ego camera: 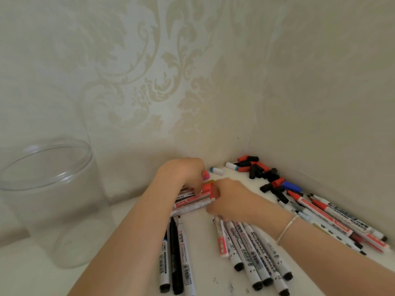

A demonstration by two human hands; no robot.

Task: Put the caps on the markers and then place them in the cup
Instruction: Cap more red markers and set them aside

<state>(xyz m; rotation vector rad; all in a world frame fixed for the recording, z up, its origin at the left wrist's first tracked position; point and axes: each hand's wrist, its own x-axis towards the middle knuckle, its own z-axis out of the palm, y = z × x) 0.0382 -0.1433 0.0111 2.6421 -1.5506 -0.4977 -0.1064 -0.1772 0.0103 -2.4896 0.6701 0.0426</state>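
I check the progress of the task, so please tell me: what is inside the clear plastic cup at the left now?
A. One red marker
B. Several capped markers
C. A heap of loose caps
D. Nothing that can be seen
D: the clear plastic cup shows only its own see-through wall and bottom, while the white-barrelled markers all lie on the white table.

**Print I can read on the marker barrels**

From my seat I make out "WHITEBOARD MARKER" in black capitals running along the white marker [263, 251] in the fan below the right wrist. On the long marker by the right edge [350, 218] I read part of "WHITEBOARD" in bold outlined letters, seen upside down. A barrel under the left hand [185, 197] carries a code starting "WB-", the rest too blurred. Barcodes and small print on the other barrels are beyond reading.
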